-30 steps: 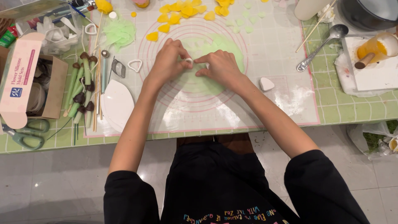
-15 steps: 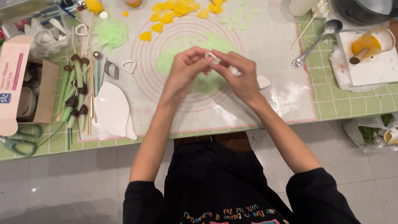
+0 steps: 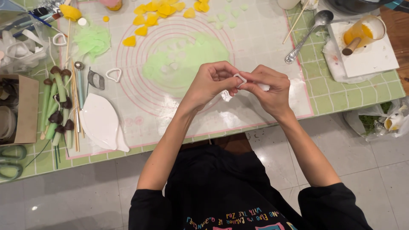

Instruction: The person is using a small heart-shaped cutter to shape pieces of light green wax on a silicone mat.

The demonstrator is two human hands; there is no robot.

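My left hand (image 3: 209,83) and my right hand (image 3: 267,88) meet above the near edge of a white silicone mat (image 3: 255,40) with pink rings. Between their fingertips they pinch a small white petal-shaped cutter (image 3: 241,79). Behind the hands lies a rolled-out sheet of pale green paste (image 3: 187,57) with several petal shapes cut out of it. Small green cut petals (image 3: 221,18) and yellow cut petals (image 3: 155,12) lie at the far side of the mat.
Left of the mat lie a white leaf-shaped mould (image 3: 100,121), two more cutters (image 3: 113,75), green-handled modelling tools (image 3: 57,106), a cardboard box (image 3: 19,108) and green scissors (image 3: 10,162). At right are a metal spoon (image 3: 306,34) and a cup of yellow liquid with a stick (image 3: 362,34) on a white tray.
Both hands have lifted off the green paste with the cutter and drawn back toward me, now holding it in the air near the mat's front edge.
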